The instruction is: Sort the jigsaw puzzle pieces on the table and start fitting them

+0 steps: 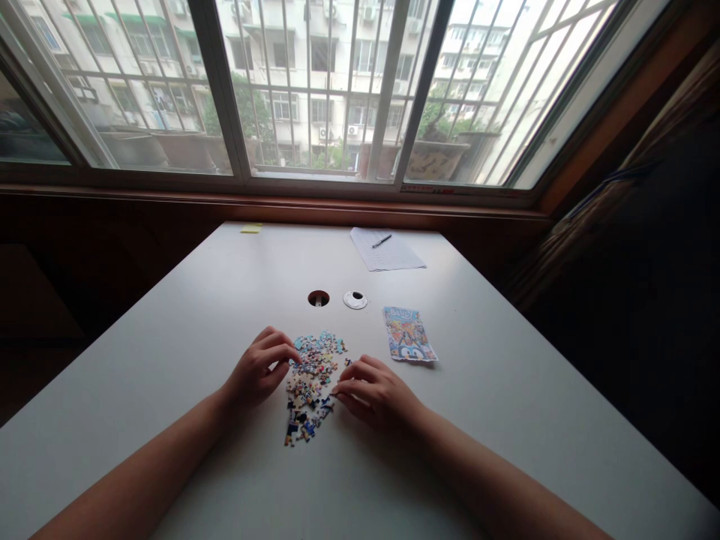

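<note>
A heap of small jigsaw puzzle pieces [318,367] lies spread on the white table, light blue at the far end and dark blue and black at the near end. My left hand [262,367] is at the heap's left edge, fingers bent and a little apart, with the fingertips at the pieces and no piece visible in them. On the right side, my right hand [376,394] has thumb and fingers pinched together on what looks like a small puzzle piece [334,393], mostly covered by the fingertips. The colourful picture sheet [410,335] lies right of the heap.
The white table [185,322] has a round cable hole [318,298] with its loose cover [355,300] beside it. Farther back are paper sheets [388,253] with a pen [382,241] on top and a yellow sticky note [251,228]. A barred window stands behind.
</note>
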